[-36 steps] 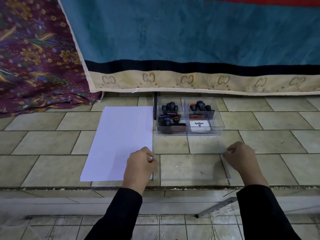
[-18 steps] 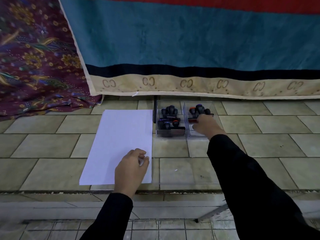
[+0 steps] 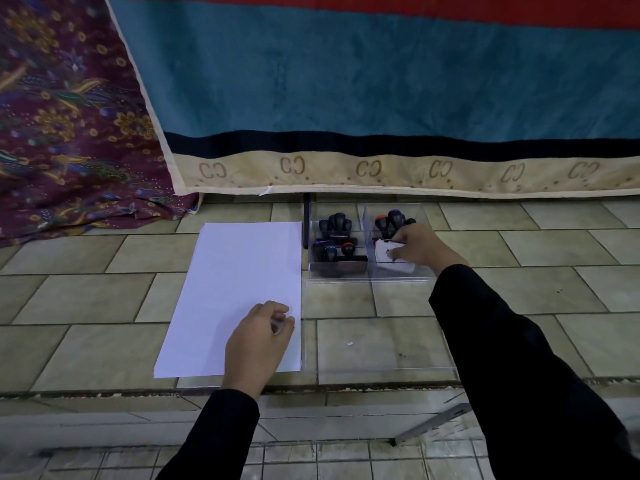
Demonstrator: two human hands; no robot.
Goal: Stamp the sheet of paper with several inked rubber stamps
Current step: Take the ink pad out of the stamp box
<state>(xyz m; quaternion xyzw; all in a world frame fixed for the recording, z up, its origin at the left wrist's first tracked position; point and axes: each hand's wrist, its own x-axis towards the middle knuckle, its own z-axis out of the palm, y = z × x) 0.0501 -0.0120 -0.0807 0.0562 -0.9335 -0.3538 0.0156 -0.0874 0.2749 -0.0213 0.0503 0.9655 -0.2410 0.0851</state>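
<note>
A blank white sheet of paper (image 3: 239,289) lies on the tiled floor. To its right stands a clear plastic box (image 3: 367,273) with two compartments of black-handled rubber stamps (image 3: 334,240). My right hand (image 3: 420,249) reaches into the right compartment and grips the white ink pad (image 3: 389,256), tilting it up. My left hand (image 3: 258,341) rests on the sheet's lower right corner with its fingers curled and nothing visibly in them. The clear lid (image 3: 377,344) lies flat in front of the box.
A teal blanket with a beige border (image 3: 381,98) hangs behind the box. A maroon flowered cloth (image 3: 62,116) lies at the back left. A step edge (image 3: 311,389) runs below the sheet and lid.
Both hands let go of the clear lid on the floor. My right hand reached into the box's right compartment and took hold of the ink pad. My left hand moved onto the paper.
</note>
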